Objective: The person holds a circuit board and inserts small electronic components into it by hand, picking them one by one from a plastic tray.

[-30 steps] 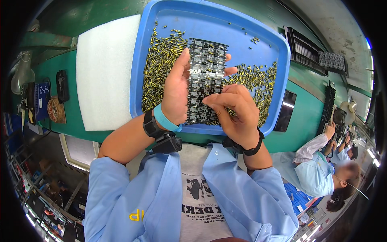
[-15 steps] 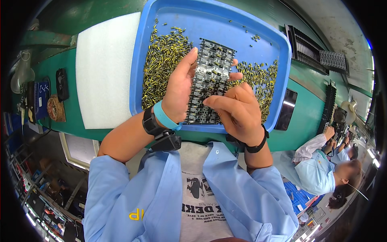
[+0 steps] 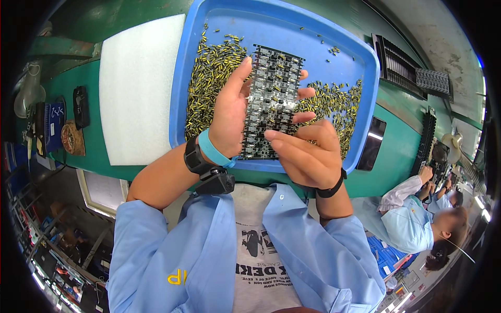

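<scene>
My left hand (image 3: 230, 112) holds a circuit board panel (image 3: 273, 83) tilted above the tray. The thumb lies along the panel's left edge, and the fingertips show past its right edge. Small parts stand in rows across the panel. My right hand (image 3: 312, 154) is closed in a pinch, thumb and index finger at the lower middle of the panel. Whatever those fingertips hold, if anything, is too small or hidden to make out. Below lies a blue tray (image 3: 313, 49) with heaps of small black-and-yellow cylindrical components (image 3: 209, 78) on both sides of the panel.
A white foam sheet (image 3: 133, 94) lies left of the tray, on the green table (image 3: 86, 151). A phone (image 3: 371, 143) is at its right. Black slotted racks (image 3: 399, 65) stand farther right. Beyond them a co-worker in light blue (image 3: 404, 224) sits along the bench.
The panel and my left hand have shifted slightly left. My right hand's fingers have drawn closer together, staying at the lower part of the panel.
</scene>
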`<action>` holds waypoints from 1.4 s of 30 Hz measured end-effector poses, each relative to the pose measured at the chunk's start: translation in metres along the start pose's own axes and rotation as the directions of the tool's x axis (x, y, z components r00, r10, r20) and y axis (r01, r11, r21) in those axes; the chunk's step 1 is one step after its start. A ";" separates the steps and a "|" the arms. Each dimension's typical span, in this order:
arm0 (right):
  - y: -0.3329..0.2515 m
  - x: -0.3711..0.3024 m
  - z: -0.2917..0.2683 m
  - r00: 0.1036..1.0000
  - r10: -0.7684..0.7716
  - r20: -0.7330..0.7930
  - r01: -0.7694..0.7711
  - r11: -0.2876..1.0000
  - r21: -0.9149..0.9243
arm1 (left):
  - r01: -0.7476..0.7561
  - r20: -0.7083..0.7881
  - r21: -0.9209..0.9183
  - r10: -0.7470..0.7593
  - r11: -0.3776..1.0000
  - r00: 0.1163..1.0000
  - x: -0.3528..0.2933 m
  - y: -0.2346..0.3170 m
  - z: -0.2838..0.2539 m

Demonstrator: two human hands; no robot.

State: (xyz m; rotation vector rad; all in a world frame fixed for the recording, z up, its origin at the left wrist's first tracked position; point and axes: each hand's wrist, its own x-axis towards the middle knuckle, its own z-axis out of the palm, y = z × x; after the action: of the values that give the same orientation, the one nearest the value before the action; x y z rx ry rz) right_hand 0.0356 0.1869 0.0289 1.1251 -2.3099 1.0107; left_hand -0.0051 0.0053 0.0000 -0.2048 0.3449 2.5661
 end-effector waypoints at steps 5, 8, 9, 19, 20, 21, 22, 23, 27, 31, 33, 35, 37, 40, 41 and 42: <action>0.002 -0.001 0.005 0.999 -0.029 0.034 0.031 0.998 -0.052 | -0.014 0.007 -0.025 0.014 1.000 1.000 -0.001 0.001 0.000; 0.001 -0.002 0.004 0.999 0.013 0.038 -0.011 0.999 -0.034 | -0.020 -0.014 -0.031 0.020 0.999 1.000 -0.002 0.003 0.001; 0.000 -0.002 0.003 0.998 0.030 0.053 -0.028 0.999 -0.039 | -0.019 -0.013 -0.031 0.019 0.999 1.000 -0.002 0.003 0.000; 0.005 -0.006 -0.008 0.896 0.399 -0.196 -0.320 0.885 0.339 | -0.014 0.126 -0.149 0.033 0.989 0.991 -0.002 0.005 -0.003; 0.008 -0.006 -0.012 0.896 0.397 -0.199 -0.317 0.886 0.339 | -0.025 0.151 -0.192 0.055 0.981 0.987 -0.003 0.005 -0.003; 0.012 -0.006 -0.017 0.876 0.481 -0.048 -0.445 0.841 0.306 | -0.026 0.153 -0.189 0.055 0.982 0.987 -0.003 0.005 -0.003; 0.016 -0.004 -0.022 0.825 0.557 0.100 -0.562 0.787 0.252 | -0.035 0.170 -0.213 0.072 0.976 0.983 -0.005 0.006 -0.003; 0.018 -0.002 -0.025 0.743 0.626 0.236 -0.666 0.724 0.177 | -0.038 0.189 -0.237 0.084 0.971 0.978 -0.005 0.006 -0.003; 0.028 -0.010 -0.014 0.854 0.196 0.482 -0.259 0.963 0.067 | -0.027 0.234 -0.249 0.087 0.968 0.968 -0.003 0.005 -0.001; 0.030 -0.017 -0.007 0.824 0.129 0.553 -0.138 0.990 -0.025 | -0.026 0.228 -0.246 0.084 0.969 0.970 -0.004 0.003 -0.002; 0.028 -0.018 -0.003 0.833 0.120 0.540 -0.138 0.990 -0.008 | -0.027 0.223 -0.247 0.084 0.969 0.971 -0.003 0.003 -0.003; 0.027 -0.017 -0.002 0.850 0.101 0.517 -0.135 0.990 0.028 | -0.018 0.232 -0.252 0.078 0.968 0.970 -0.003 0.004 -0.006; 0.027 -0.014 -0.005 0.844 0.109 0.525 -0.150 0.988 0.036 | -0.013 0.239 -0.254 0.076 0.967 0.968 -0.002 0.004 -0.005; 0.026 -0.011 -0.011 0.829 0.127 0.545 -0.185 0.981 0.052 | -0.041 0.180 -0.229 0.084 0.973 0.980 -0.002 0.002 -0.003; 0.025 -0.010 -0.013 0.842 0.238 0.483 -0.308 0.949 0.068 | -0.040 0.182 -0.231 0.083 0.972 0.980 -0.002 0.002 -0.004; 0.024 -0.009 -0.015 0.837 0.350 0.421 -0.424 0.901 0.093 | -0.045 0.180 -0.232 0.088 0.972 0.980 -0.003 0.003 -0.005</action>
State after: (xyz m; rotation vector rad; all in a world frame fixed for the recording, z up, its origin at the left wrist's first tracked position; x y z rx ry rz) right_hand 0.0217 0.2130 0.0233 1.0194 -2.9110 1.2571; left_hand -0.0042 -0.0002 -0.0035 -0.0308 -0.0135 2.6628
